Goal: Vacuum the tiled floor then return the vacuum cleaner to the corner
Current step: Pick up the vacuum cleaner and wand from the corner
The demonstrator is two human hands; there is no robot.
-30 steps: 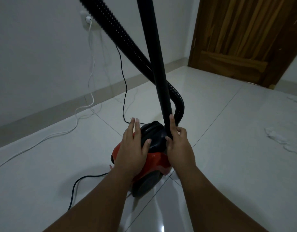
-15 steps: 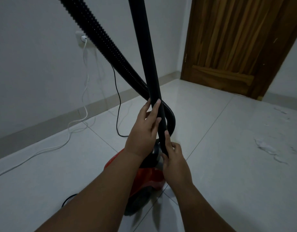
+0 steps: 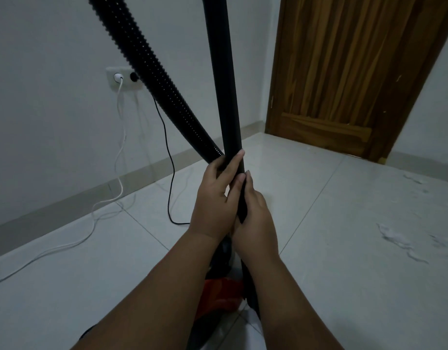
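Observation:
A smooth black vacuum wand [image 3: 224, 79] rises steeply from between my hands to the top edge. My left hand [image 3: 216, 198] wraps around it, and my right hand [image 3: 255, 218] grips it just below, the two touching. A ribbed black hose [image 3: 152, 69] runs from the upper left down behind my left hand. The red and black vacuum body [image 3: 220, 296] sits on the tiled floor [image 3: 344, 248] under my forearms, mostly hidden by them.
A wall socket [image 3: 124, 78] holds a white plug and a black plug; a white cord [image 3: 104, 208] and a black cord [image 3: 168, 157] trail onto the floor. A closed wooden door [image 3: 344, 72] stands at the right. White fluff [image 3: 404, 238] lies scattered on the right tiles.
My left hand left the vacuum body and rose to grip the wand above my right hand. Both hands came up, and the view moved closer to the wall.

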